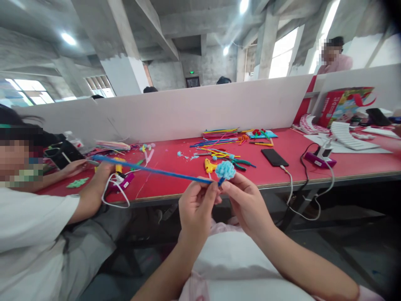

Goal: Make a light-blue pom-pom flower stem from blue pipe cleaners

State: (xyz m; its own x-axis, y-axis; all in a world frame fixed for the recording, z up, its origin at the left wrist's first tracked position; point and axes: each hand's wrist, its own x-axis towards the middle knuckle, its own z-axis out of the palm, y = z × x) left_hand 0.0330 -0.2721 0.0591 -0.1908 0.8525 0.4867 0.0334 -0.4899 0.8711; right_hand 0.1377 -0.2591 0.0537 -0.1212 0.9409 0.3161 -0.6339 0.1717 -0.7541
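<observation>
My left hand (198, 205) pinches a long dark blue pipe cleaner (150, 169) near one end, and the rest of it stretches out to the left. Between the thumb and fingers of my right hand (247, 202) is the short dark blue stem of a fluffy light blue flower (225, 170). Both sets of fingertips nearly meet just below the flower, where the pipe cleaner and stem come together. Whether it is wound around the stem is hidden by my fingers. Behind the flower lie a yellow glue gun (209, 166) and green-handled pliers (242, 163).
Bundled colored pipe cleaners (221, 133) lie toward the white partition (200, 109). On the red table (175, 161) are a black phone (275, 157) with its cable and a purple power strip (320, 160). A co-worker (40, 234) sits close on my left, hands at the table.
</observation>
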